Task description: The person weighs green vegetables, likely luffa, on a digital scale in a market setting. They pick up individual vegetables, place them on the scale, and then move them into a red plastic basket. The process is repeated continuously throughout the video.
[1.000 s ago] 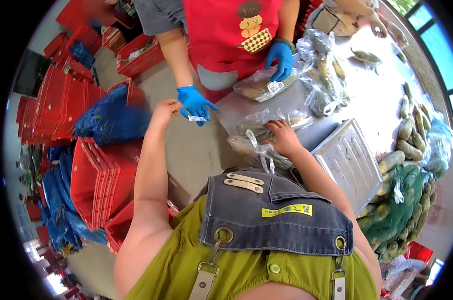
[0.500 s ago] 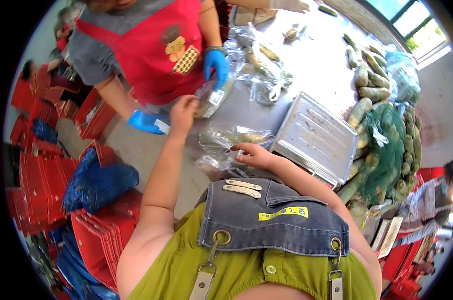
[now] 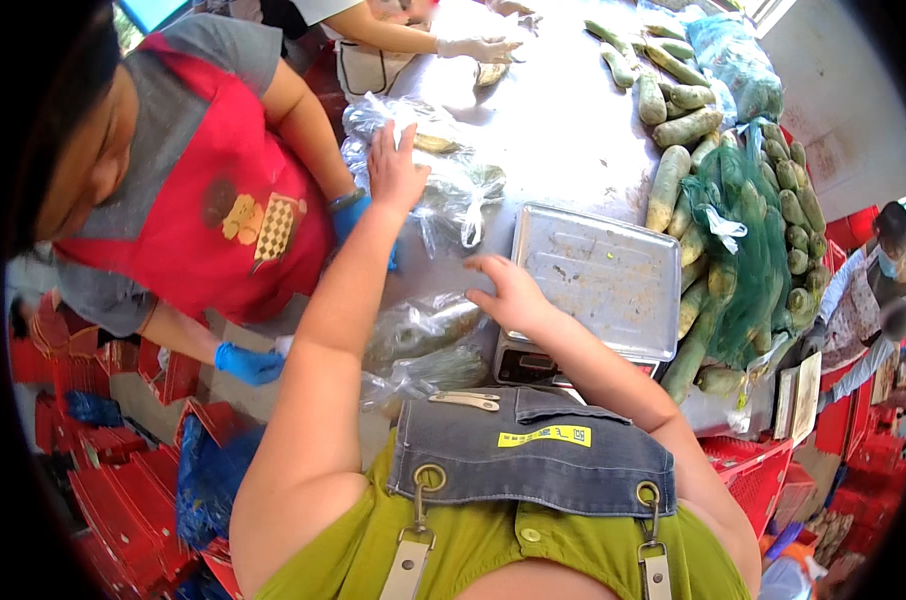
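Note:
My left hand (image 3: 398, 168) reaches forward onto or just over clear bags of long pale vegetables (image 3: 436, 145), fingers stretched; I cannot tell whether it touches them. My right hand (image 3: 508, 293) is open beside the steel scale tray (image 3: 591, 268), fingers slightly bent, holding nothing visible. Below it lie more bagged vegetables (image 3: 413, 330) on the metal table (image 3: 583, 130). At my left, a co-worker in a red apron (image 3: 213, 210) has blue gloves, one hand (image 3: 248, 362) low, the other mostly behind my forearm.
Loose gourds (image 3: 673, 185) and a green mesh sack of them (image 3: 748, 280) line the table's right side, with a blue bag (image 3: 733, 65) behind. Another person's gloved hand (image 3: 478, 48) is at the far end. Red crates (image 3: 103, 490) stand left. A masked person (image 3: 878, 270) is at the right.
My view has turned rightward along the table. My left hand has left the co-worker's gloved hand and moved up to the far bags. My right hand has risen off the near bags.

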The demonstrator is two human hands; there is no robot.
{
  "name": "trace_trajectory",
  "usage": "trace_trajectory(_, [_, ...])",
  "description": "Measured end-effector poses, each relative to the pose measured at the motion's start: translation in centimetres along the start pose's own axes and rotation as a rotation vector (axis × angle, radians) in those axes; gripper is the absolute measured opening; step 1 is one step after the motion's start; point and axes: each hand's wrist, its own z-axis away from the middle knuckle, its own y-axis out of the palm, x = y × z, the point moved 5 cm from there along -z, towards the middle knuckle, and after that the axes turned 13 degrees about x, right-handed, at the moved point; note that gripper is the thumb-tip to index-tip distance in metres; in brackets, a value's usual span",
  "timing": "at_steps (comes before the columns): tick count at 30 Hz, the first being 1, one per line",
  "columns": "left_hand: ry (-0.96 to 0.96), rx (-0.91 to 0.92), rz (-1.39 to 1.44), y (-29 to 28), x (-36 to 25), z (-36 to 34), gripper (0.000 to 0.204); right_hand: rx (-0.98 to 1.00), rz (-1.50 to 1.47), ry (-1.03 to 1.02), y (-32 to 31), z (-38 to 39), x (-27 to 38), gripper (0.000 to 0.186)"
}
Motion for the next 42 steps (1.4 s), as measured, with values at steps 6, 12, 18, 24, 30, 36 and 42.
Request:
trace_trajectory(6, [-0.276,0.413,-0.225,0.5,3.0,-8.4,0.086,-0.068,0.116,0.339,-1.9,-10.0,-4.4,0.069])
trace_trajectory(12, [-0.015,0.344,-0.151,3.4,6.3,-9.3,0.035,-0.198,-0.102,0.716,-2.0,-15.3,-9.5,0.063])
trace_trajectory(18, [-0.204,0.045,0.203,0.9,10.0,-12.8,0.024,-0.37,-0.273,0.433,-7.7,-17.8,-8.4,0.027])
trace_trajectory(24, [0.049,-0.12,0.949,-8.8,3.2,-14.5,0.025,-0.425,-0.454,-0.03,-13.4,-15.6,4.3,0.023])
trace_trajectory(30, [0.264,-0.016,1.324,-17.9,-6.3,-7.0,0.029,-0.586,-0.815,-0.314,-20.0,-1.3,11.7,0.02])
trace_trajectory(36, [0.238,0.421,1.661,-16.5,-16.1,-0.5,0.031,-0.579,-0.571,-0.34,-18.5,11.2,13.1,0.021])
trace_trajectory(42, [0.222,0.835,1.308,-12.1,-27.4,11.6,0.03,-0.742,-0.512,-0.258,-13.3,20.9,12.2,0.026])
